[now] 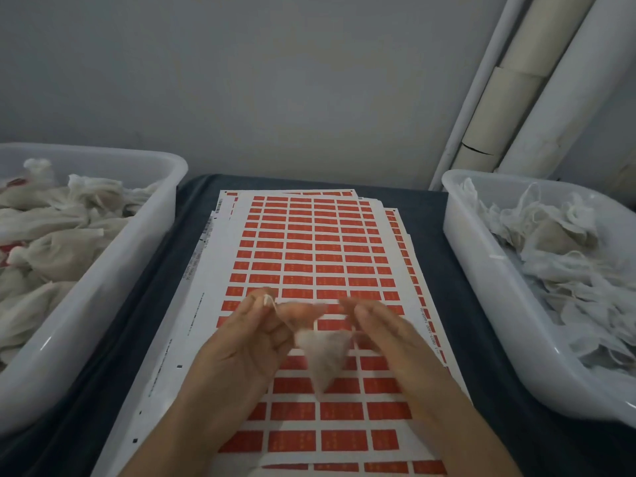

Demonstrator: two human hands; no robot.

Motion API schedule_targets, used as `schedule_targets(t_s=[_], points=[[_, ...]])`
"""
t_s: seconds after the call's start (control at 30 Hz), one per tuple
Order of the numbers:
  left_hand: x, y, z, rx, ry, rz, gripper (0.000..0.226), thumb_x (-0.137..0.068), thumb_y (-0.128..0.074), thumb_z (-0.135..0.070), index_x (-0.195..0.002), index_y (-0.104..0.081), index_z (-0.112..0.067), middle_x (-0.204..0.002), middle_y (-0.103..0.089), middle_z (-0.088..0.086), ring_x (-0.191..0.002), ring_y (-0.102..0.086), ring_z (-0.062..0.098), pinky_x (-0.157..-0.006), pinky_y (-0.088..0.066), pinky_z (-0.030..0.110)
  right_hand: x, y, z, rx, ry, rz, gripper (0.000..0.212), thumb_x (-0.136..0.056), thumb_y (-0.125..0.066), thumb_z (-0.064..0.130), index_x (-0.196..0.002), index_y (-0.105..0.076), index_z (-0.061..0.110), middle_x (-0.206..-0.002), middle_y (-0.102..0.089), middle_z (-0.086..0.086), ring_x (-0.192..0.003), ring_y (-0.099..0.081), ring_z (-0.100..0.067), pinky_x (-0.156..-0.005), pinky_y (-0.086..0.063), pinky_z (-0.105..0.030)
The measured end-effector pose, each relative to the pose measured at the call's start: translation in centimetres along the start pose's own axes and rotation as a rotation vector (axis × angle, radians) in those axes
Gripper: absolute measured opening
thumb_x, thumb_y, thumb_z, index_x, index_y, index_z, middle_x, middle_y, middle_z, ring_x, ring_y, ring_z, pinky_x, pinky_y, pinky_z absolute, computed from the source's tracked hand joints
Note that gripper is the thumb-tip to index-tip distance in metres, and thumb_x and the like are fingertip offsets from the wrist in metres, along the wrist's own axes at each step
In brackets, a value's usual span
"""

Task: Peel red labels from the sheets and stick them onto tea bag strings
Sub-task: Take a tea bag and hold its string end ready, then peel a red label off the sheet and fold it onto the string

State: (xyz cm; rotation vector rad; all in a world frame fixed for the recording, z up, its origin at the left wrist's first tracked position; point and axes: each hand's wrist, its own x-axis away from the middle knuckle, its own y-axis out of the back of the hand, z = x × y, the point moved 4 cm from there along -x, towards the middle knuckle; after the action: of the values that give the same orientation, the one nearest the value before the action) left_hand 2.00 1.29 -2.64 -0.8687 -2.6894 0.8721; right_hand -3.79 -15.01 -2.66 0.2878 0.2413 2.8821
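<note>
I see a pale, triangular tea bag (325,359) hanging point-down above the stack of label sheets (309,249), its thin string (275,306) running up-left. The sheets lie flat, covered in rows of red labels (297,281).

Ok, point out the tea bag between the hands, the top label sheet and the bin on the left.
tea bag (325,359), head view, middle of its hanging pouch.
top label sheet (309,249), head view, red label grid above the hands.
left bin (113,270), head view, its right outer wall.

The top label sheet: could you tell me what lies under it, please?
More label sheets peek out beneath the top label sheet, stacked on a dark cloth. Their count stays hidden.
</note>
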Motion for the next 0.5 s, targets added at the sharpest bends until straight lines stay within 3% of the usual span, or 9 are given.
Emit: schedule_targets(t_s=[0.07, 0.17, 0.23, 0.33, 0.43, 0.5], points=[[0.4, 0.1, 0.0, -0.152, -0.021, -0.046, 0.026, -0.093, -0.045, -0.037, -0.080, -0.062, -0.023, -0.064, -0.062, 0.006, -0.062, -0.062, 0.019, -0.071, -0.053, 0.022, 0.0, 1.8, 0.6, 0.163, 0.068, -0.156, 0.023, -0.076, -0.040, 0.063, -0.096, -0.050, 0.054, -0.103, -0.052, 0.034, -0.092, -0.057, 0.007, -0.069, -0.044, -0.008], [0.6, -0.4, 1.2, -0.441, -0.011, -0.112, 0.017, -0.074, -0.053, -0.042, -0.080, -0.053, -0.026, -0.053, -0.052, -0.001, -0.049, -0.046, 0.014, -0.051, -0.045, 0.014, 1.2, 4.6, 0.7, 0.334, 0.046, -0.263, 0.016, -0.082, -0.048, 0.055, -0.096, -0.049, 0.047, -0.099, -0.053, 0.031, -0.082, -0.059, 0.006, -0.058, -0.041, -0.005], [0.9, -1.2, 2.1, -0.624, -0.007, -0.082, 0.019, -0.075, -0.061, -0.036, -0.088, -0.047, -0.037, -0.053, -0.054, -0.005, -0.050, -0.049, 0.011, -0.050, -0.045, 0.012, 2.9, 5.9, -0.3, 0.531, 0.006, -0.274, 0.026, -0.080, -0.047, 0.055, -0.103, -0.043, 0.045, -0.104, -0.049, 0.028, -0.085, -0.057, 0.004, -0.067, -0.047, -0.010], [1.5, -2.7, 3.5, -0.900, -0.006, 0.045, 0.056, -0.079, -0.070, -0.028, -0.086, -0.031, -0.067, -0.069, -0.061, -0.021, -0.064, -0.059, -0.003, -0.059, -0.046, 0.006, 5.3, 6.7, -2.2, 0.562, -0.098, -0.234, 0.040, -0.083, -0.059, 0.037, -0.119, -0.046, 0.029, -0.117, -0.053, 0.011, -0.105, -0.058, -0.012, -0.096, -0.047, -0.032], [2.0, -4.1, 4.9, -1.100, -0.007, 0.172, 0.056, -0.080, -0.066, -0.040, -0.090, -0.027, -0.078, -0.081, -0.049, -0.048, -0.083, -0.050, -0.022, -0.062, -0.039, -0.004, 6.9, 7.0, -2.8, 0.334, -0.251, -0.219, 0.037, -0.074, -0.074, 0.020, -0.106, -0.058, 0.015, -0.113, -0.061, -0.007, -0.093, -0.056, -0.017, -0.094, -0.044, -0.034], [2.2, -5.0, 5.3, -1.193, 0.007, 0.264, 0.042, -0.082, -0.061, -0.047, -0.089, -0.035, -0.078, -0.075, -0.040, -0.058, -0.079, -0.043, -0.033, -0.066, -0.029, -0.011, 7.8, 7.1, -3.3, 0.194, -0.271, -0.240, 0.056, -0.053, -0.087, 0.022, -0.101, -0.058, 0.022, -0.102, -0.065, -0.006, -0.081, -0.061, -0.019, -0.079, -0.051, -0.027]])
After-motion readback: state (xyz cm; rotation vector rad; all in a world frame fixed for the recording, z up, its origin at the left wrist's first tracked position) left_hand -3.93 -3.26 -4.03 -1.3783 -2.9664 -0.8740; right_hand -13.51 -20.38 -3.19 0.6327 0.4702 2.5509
